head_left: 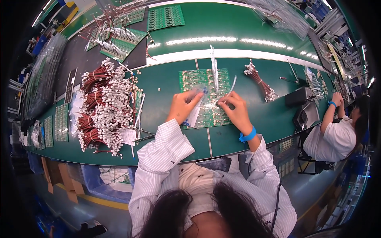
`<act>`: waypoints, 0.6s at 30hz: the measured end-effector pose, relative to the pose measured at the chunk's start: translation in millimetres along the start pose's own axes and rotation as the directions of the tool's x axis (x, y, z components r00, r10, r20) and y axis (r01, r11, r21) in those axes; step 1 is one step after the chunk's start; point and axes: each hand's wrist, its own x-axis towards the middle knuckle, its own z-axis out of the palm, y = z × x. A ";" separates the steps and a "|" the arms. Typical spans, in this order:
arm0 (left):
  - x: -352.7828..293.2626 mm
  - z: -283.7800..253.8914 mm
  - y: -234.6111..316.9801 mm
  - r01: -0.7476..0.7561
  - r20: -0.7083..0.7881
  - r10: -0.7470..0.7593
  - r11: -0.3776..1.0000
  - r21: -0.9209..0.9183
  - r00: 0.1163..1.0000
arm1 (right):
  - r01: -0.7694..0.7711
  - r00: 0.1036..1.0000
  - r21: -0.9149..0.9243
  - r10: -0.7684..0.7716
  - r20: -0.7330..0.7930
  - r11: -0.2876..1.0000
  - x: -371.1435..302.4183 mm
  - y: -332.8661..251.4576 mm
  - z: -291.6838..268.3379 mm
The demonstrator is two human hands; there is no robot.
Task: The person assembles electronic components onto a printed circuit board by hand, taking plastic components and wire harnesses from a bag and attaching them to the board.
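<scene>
A green panel of small circuit boards [188, 76] lies flat on the table in front of me. My left hand [181, 107] is over its left side, closed on a clear plastic strip [194, 116] with white and blue parts. Above the right side of the panel, the thumb and forefinger of my right hand [237, 112] are pinched together. A thin, translucent strip [233, 83] sticks up from behind those fingers; its lower end is hidden. Long white strips [214, 67] lie across the panel's upper middle.
Bundles of red-brown wires with white connectors [105, 107] are heaped at left; a smaller wire bundle [260, 81] lies right. More circuit panels [166, 18] sit at the back. A black box [298, 97] stands right, near a seated co-worker [333, 137]. A dark phone-like slab [214, 164] is near my lap.
</scene>
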 end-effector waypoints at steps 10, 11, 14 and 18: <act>2.4 0.2 -4.5 0.013 0.007 -0.012 0.999 -0.049 1.000 | 0.131 0.991 -0.150 -0.129 0.024 0.980 3.3 -4.1 -0.2; 3.4 0.2 -4.2 0.011 0.004 -0.011 0.999 -0.049 1.000 | 0.157 0.988 -0.181 -0.157 0.017 0.971 3.9 -5.1 -0.2; 4.1 -1.1 -2.3 0.003 -0.005 -0.004 0.999 -0.033 1.000 | 0.222 0.974 -0.289 -0.222 0.032 0.931 5.6 -12.3 0.5; 2.2 -2.8 1.4 0.006 -0.001 -0.006 0.999 -0.054 1.000 | 0.316 0.946 -0.444 -0.313 0.084 0.838 6.5 -16.9 4.6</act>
